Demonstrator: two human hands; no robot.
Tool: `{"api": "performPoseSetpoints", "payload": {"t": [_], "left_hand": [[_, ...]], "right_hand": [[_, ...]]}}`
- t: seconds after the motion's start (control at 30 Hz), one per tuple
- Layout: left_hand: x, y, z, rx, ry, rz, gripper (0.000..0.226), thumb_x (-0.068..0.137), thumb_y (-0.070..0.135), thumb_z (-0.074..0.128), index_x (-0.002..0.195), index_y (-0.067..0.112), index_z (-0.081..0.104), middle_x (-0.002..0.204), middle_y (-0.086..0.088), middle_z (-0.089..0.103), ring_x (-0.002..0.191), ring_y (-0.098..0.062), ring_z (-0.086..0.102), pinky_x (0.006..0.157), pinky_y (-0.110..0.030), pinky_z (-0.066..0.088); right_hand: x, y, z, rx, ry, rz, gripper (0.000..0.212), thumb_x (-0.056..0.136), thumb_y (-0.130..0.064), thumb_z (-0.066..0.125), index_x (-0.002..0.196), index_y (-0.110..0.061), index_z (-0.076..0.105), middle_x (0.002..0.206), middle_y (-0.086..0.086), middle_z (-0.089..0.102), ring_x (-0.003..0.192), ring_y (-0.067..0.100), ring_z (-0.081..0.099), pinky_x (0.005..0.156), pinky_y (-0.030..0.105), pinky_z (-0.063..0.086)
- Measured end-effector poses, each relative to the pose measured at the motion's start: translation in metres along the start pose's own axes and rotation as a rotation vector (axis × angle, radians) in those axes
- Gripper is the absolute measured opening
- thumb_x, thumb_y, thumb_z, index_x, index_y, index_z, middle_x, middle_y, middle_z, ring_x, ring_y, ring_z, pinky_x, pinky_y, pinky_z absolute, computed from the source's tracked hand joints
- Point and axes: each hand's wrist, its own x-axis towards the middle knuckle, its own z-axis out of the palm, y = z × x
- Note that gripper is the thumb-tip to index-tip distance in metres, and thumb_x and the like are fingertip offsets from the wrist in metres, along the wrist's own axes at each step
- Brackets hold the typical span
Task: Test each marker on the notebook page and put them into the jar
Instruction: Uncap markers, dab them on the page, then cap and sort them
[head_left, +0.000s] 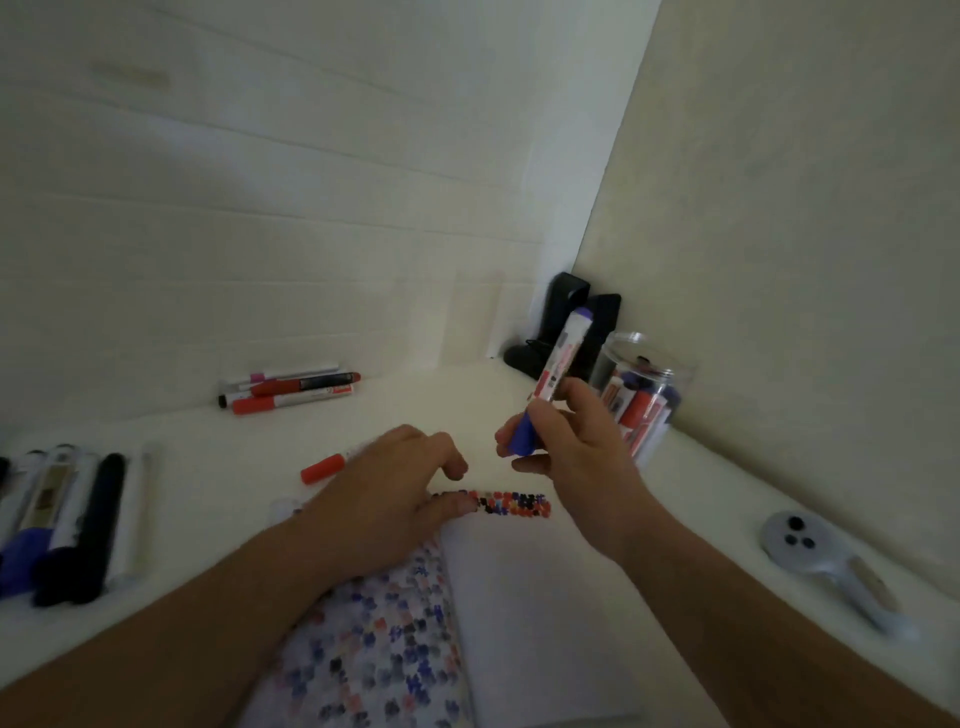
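Observation:
My right hand (563, 441) grips a blue-capped marker (558, 371), held nearly upright above the open notebook (519, 597) with its capped end down between my fingers. My left hand (400, 488) rests flat on the notebook's left page, fingers apart, holding nothing. A row of red, blue and black test marks (514, 505) runs along the top of the right page. The clear jar (641, 395) stands just right of my right hand with several markers inside. A red-capped marker (324, 467) lies beyond my left hand.
A pile of red and white markers (288, 389) lies by the back wall. Several dark and blue markers (67, 519) sit at the left edge. A grey handheld device (826, 561) lies at the right. Black objects (566, 322) stand in the corner.

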Motion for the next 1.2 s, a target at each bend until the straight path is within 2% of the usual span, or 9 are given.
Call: {"api": "performPoseSetpoints", "payload": {"t": [0.1,0.17,0.27,0.37,0.47,0.57,0.67,1.07,1.2], "left_hand": [[-0.001,-0.002,-0.003,0.018,0.060,0.040,0.026,0.092,0.060,0.051,0.106,0.039,0.056,0.109,0.024,0.057,0.112,-0.001,0.046,0.101,-0.030,0.044],[-0.002,-0.004,-0.002,0.027,0.069,0.048,0.016,0.095,0.054,0.056,0.106,0.043,0.054,0.111,0.028,0.055,0.116,0.002,0.043,0.104,-0.027,0.039],[-0.002,-0.008,0.001,0.008,0.060,0.043,0.018,0.096,0.053,0.057,0.112,0.047,0.052,0.115,0.030,0.052,0.120,0.004,0.040,0.105,-0.022,0.036],[-0.001,-0.008,0.003,0.020,0.055,0.031,0.022,0.097,0.052,0.055,0.118,0.046,0.052,0.119,0.030,0.050,0.123,0.005,0.036,0.102,-0.018,0.031],[0.001,-0.011,0.005,0.042,0.059,0.027,0.024,0.098,0.053,0.053,0.120,0.045,0.053,0.119,0.031,0.049,0.124,0.005,0.035,0.103,-0.017,0.029],[0.001,-0.013,0.006,0.034,0.056,0.021,0.023,0.098,0.054,0.053,0.119,0.047,0.053,0.118,0.031,0.051,0.124,0.004,0.037,0.104,-0.020,0.032],[0.001,-0.014,0.006,0.033,0.040,0.015,0.026,0.098,0.055,0.052,0.121,0.046,0.053,0.119,0.029,0.052,0.124,0.004,0.037,0.107,-0.023,0.034],[0.001,-0.020,0.007,0.028,0.047,0.042,0.027,0.097,0.057,0.049,0.121,0.045,0.054,0.115,0.030,0.052,0.116,0.006,0.040,0.108,-0.019,0.032],[0.001,-0.021,0.008,0.035,0.052,0.048,0.025,0.098,0.056,0.050,0.120,0.045,0.055,0.114,0.030,0.052,0.114,0.007,0.040,0.104,-0.013,0.026]], "right_hand": [[0.010,-0.035,-0.043,-0.149,0.107,-0.149,0.014,0.108,-0.020,0.052,0.115,-0.021,0.064,0.078,-0.001,0.069,0.071,0.016,0.067,0.064,0.025,0.055],[0.020,-0.059,-0.077,-0.243,0.249,-0.223,0.010,0.103,-0.019,0.063,0.110,-0.024,0.066,0.077,0.001,0.071,0.065,0.017,0.067,0.062,0.028,0.056],[0.035,-0.080,-0.123,-0.389,0.424,-0.263,0.008,0.098,-0.022,0.071,0.098,-0.026,0.064,0.082,0.004,0.073,0.068,0.023,0.072,0.067,0.040,0.061],[0.045,-0.084,-0.156,-0.488,0.501,-0.232,0.010,0.097,-0.025,0.071,0.091,-0.031,0.067,0.080,0.000,0.073,0.072,0.025,0.075,0.075,0.050,0.063],[0.051,-0.078,-0.167,-0.625,0.456,-0.204,0.010,0.094,-0.024,0.074,0.096,-0.032,0.069,0.082,-0.001,0.074,0.071,0.018,0.075,0.076,0.052,0.063],[0.056,-0.070,-0.155,-0.734,0.385,-0.200,0.028,0.093,-0.027,0.076,0.115,-0.033,0.060,0.094,-0.005,0.073,0.076,0.012,0.073,0.074,0.039,0.062],[0.063,-0.067,-0.136,-0.735,0.396,-0.234,0.040,0.093,-0.030,0.077,0.122,-0.032,0.049,0.097,-0.009,0.070,0.081,0.009,0.069,0.067,0.024,0.053],[0.082,-0.058,-0.123,-0.730,0.489,-0.235,0.024,0.097,-0.033,0.072,0.105,-0.025,0.051,0.092,-0.003,0.067,0.083,0.017,0.068,0.068,0.024,0.051],[0.077,-0.050,-0.120,-0.802,0.369,-0.164,0.021,0.096,-0.033,0.073,0.103,-0.025,0.054,0.093,-0.008,0.067,0.083,0.009,0.065,0.065,0.019,0.046]]}}
